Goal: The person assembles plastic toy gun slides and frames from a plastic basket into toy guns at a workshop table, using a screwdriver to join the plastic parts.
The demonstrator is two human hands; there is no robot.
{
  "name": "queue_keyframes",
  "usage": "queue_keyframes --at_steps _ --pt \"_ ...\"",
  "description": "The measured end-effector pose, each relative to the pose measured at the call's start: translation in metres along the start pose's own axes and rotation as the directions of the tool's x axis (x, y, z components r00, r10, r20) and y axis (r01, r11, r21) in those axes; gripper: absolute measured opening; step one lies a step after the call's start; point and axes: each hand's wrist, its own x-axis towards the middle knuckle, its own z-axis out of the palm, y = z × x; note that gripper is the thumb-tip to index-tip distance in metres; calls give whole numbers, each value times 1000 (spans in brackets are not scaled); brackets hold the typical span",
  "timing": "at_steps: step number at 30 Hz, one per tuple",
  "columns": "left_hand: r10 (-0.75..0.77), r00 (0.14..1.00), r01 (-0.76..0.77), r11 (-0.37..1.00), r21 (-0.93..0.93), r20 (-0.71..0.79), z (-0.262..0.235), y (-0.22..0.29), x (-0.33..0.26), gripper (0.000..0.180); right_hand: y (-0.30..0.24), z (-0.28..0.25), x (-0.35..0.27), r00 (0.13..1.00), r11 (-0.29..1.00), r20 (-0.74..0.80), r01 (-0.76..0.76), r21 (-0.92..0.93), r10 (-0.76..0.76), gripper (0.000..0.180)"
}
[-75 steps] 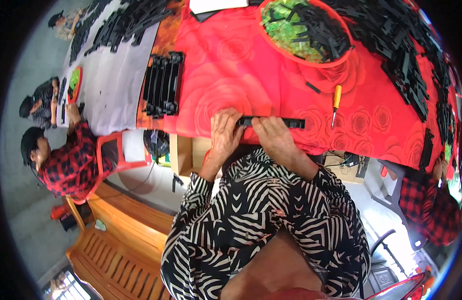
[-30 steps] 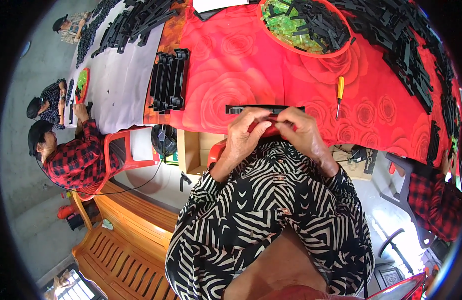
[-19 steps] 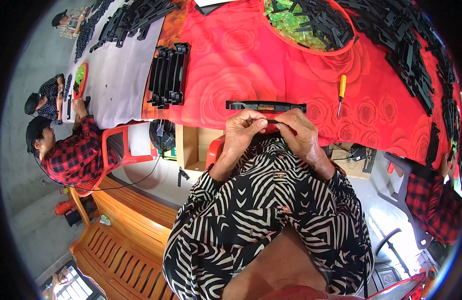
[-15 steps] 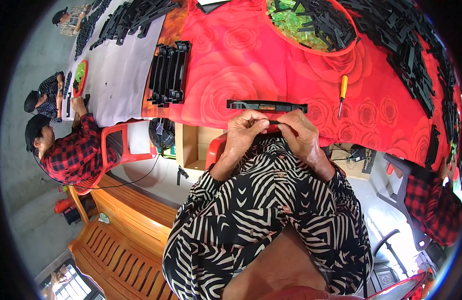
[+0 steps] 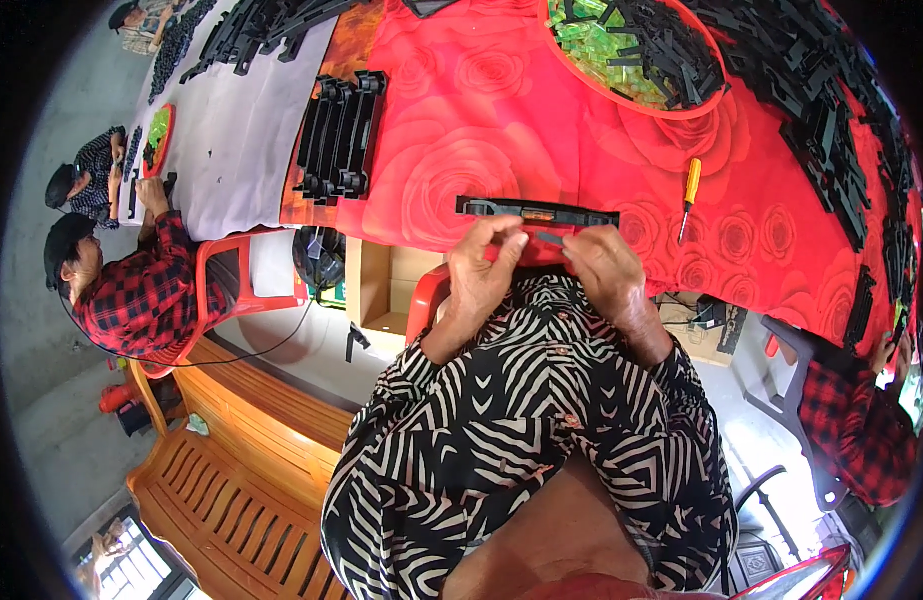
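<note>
My right hand (image 5: 606, 268) pinches a small dark plastic piece (image 5: 549, 238) between thumb and fingertips, one end pointing left. Facing it, my left hand (image 5: 484, 268) has its thumb and forefinger apart, with nothing visible between them. Just beyond both hands, a long black plastic bar-shaped part (image 5: 537, 212) lies crosswise near the table's front edge. An amber insert shows at its middle. To the right of my hands rests a screwdriver (image 5: 692, 182) with a yellow handle.
Black plastic frames (image 5: 339, 138) stand side by side at the left. A red-rimmed round tray (image 5: 636, 104) holds green clear pieces and black parts. More black parts (image 5: 826, 165) heap at the right. People in checked shirts sit at left (image 5: 131, 300) and right (image 5: 851, 425).
My hands have drawn apart. The left has let go of the small dark piece, which stays in the right hand. The view has shifted slightly.
</note>
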Motion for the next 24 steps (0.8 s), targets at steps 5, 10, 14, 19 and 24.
queue_keyframes --at_steps 5,10,14,19,24 --pt "457 884 -417 673 611 100 -22 -4 22 22 7 3 16 984 984 -56 -167 56 170 16" --pt "482 828 -522 479 706 285 -24 -29 19 28 12 17 18 991 991 14 -136 4 136 15" --pt "443 856 -478 480 736 267 -23 -34 17 25 16 21 19 992 992 88 -84 -93 92 14" --pt "453 857 -479 530 700 244 -19 -41 19 22 17 21 25 989 992 120 -76 -102 88 13" --pt "473 852 -479 527 702 225 -17 -40 19 21 18 24 27 995 996 49 -82 -22 83 11"
